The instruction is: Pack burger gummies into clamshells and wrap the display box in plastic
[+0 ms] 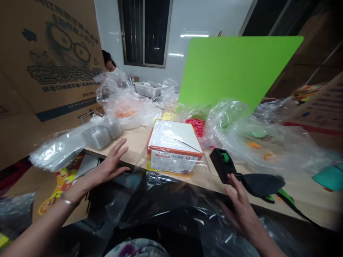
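A white and orange printed carton (pixel 175 144) stands at the table's front edge, partly wrapped in clear plastic film. To its left is my left hand (pixel 114 162), fingers spread, with nothing in it. My right hand (pixel 239 200) is to the right of the carton, its fingers stretched out beside a black tape dispenser (pixel 222 166) with a green hub. Whether the fingertips touch the dispenser I cannot tell. A dark glossy plastic sheet (pixel 171 207) hangs below the carton between my hands. Right of the dispenser lies a dark, flat item (pixel 264 184) with green parts.
A green panel (pixel 235 71) stands behind the carton. Clear bags hold orange pieces (pixel 124 113) and pink pieces (pixel 197 126). Clear plastic trays (pixel 99 135) lie at the left, near a big cardboard box (pixel 50 78). Another person (pixel 114 69) is behind, near a white basket (pixel 147 89).
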